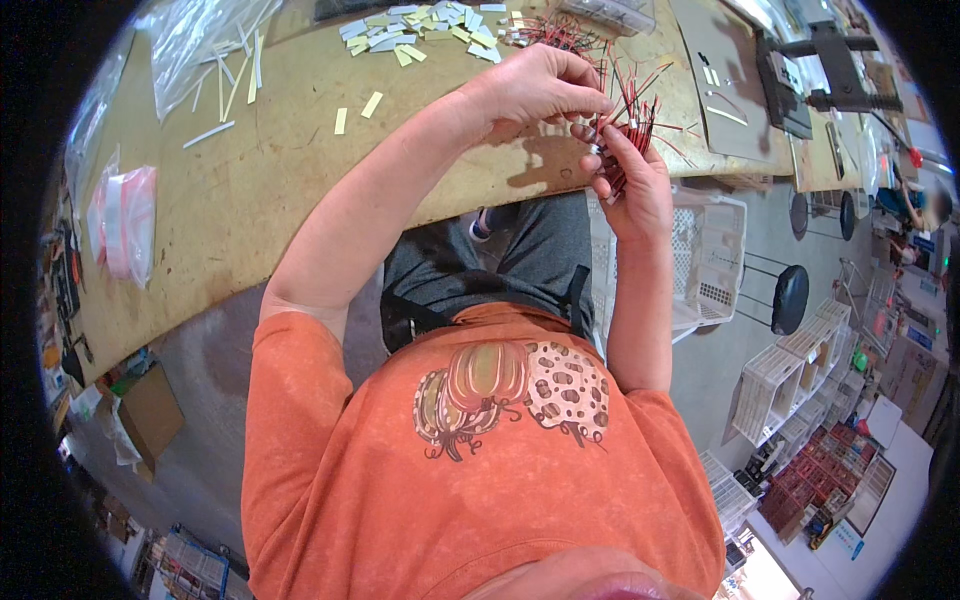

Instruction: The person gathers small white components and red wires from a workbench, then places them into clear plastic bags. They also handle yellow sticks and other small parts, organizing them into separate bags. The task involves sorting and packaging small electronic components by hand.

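clear plastic bags [200,35] lie at the far left corner of the brown workbench [250,190], with a pink-tinted roll of bags [128,222] lower on the left edge. moving right i note loose white strips [228,85] and a scatter of pale yellow and white tags [420,28] near the top of the bench. my left hand [530,90] comes next, reaching across above the bench edge, fingers pinched closed on the upper ends of the red wires. the bundle of short red wires [630,125] sits between both hands, just over the bench's near edge, wire ends fanning up and right. my right hand [632,185] is directly below it, closed around the bundle's lower part, thumb up against the wires. further right on the bench, a grey flat panel [720,85] and a black tool fixture [835,65]. below the bench edge, a white plastic crate [715,250] on the floor, then a black round stool [790,295], and stacked white crates [780,385] at the right.
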The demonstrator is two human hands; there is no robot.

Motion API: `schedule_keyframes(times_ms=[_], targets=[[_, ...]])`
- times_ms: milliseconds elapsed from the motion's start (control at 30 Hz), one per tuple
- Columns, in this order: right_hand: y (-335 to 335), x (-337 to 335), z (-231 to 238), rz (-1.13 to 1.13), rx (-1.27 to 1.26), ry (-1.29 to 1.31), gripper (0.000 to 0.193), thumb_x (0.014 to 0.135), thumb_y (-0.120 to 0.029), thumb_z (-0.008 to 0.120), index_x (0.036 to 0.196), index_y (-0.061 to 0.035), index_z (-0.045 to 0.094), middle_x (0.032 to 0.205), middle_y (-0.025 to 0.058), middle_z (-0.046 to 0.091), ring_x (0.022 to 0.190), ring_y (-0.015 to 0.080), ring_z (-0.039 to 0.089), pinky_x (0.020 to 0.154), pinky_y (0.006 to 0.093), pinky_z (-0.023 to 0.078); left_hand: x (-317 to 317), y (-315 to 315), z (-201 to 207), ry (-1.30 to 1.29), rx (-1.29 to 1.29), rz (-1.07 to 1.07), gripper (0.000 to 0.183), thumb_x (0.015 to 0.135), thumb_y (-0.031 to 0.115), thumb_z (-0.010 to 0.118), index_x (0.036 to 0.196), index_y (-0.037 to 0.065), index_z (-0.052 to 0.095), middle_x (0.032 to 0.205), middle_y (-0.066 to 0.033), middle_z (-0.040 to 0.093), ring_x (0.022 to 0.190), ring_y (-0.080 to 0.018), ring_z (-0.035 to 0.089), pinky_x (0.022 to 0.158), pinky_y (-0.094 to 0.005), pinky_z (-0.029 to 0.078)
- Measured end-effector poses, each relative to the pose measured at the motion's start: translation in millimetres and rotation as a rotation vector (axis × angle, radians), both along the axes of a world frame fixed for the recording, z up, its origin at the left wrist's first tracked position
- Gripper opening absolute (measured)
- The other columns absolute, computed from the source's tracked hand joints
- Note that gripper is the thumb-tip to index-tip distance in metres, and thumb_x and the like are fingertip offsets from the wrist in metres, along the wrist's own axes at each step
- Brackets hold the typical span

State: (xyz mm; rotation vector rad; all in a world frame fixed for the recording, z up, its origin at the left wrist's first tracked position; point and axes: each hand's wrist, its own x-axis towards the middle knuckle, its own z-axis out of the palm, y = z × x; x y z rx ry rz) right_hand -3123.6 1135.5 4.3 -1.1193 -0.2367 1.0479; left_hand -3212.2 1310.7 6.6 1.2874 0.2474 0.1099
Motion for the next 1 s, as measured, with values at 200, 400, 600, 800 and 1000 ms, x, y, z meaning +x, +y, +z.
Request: schedule_keyframes(times_ms=[200,400,600,800,1000], targets=[[-2.5,7.5,-7.7,-0.027,0.009,0.015,0.021,0.096,-0.016,0.061,0.11,0.0001,0.064,0.098,0.0162,0.072,0.07,0.0183,0.072,0.042,0.0207,0.048,0.2,5.1,3.9,0.039,-0.011,0.066,0.017,0.089,0.023,0.073,0.086,0.007,0.07,0.074,0.0019,0.066,0.065,-0.0043,0.059,0.056,-0.019,0.044],[-3.4,8.6,-0.8,-0.039,-0.012,0.024,0.022,0.098,-0.015,0.059,0.112,0.0016,0.063,0.105,0.02,0.071,0.068,0.0145,0.069,0.043,0.0186,0.047,2.4,15.6,-4.0,-0.014,0.13,0.13,0.02,0.088,0.027,0.073,0.09,0.007,0.072,0.075,0.0012,0.067,0.066,-0.0065,0.06,0.058,-0.0225,0.048],[-7.4,13.8,-4.2,-0.033,0.011,0.004,0.02,0.098,-0.014,0.059,0.11,0.0009,0.064,0.104,0.0216,0.071,0.071,0.0179,0.072,0.045,0.0204,0.051,-6.8,20.9,8.7,0.007,1.155,0.581,0.022,0.082,0.027,0.069,0.087,0.006,0.073,0.075,-0.0116,0.069,0.07,-0.0235,0.068,0.068,-0.0343,0.055],[-6.0,4.7,-4.2,0.005,0.002,0.012,0.02,0.098,-0.014,0.059,0.111,0.0005,0.063,0.102,0.0193,0.071,0.071,0.0172,0.072,0.045,0.0202,0.051,2.2,8.9,4.7,-0.149,0.844,0.416,0.023,0.083,0.023,0.068,0.098,0.007,0.073,0.094,-0.0128,0.069,0.087,-0.0248,0.068,0.079,-0.0358,0.054],[-3.6,-3.9,-8.6,0.037,0.034,0.008,0.02,0.1,-0.015,0.057,0.114,-0.0029,0.062,0.1,0.0137,0.073,0.07,0.0172,0.071,0.044,0.0207,0.049,2.6,-11.2,0.3,-0.09,0.61,0.111,0.029,0.086,0.026,0.069,0.103,0.003,0.073,0.095,-0.012,0.067,0.086,-0.0224,0.066,0.08,-0.0302,0.053]])
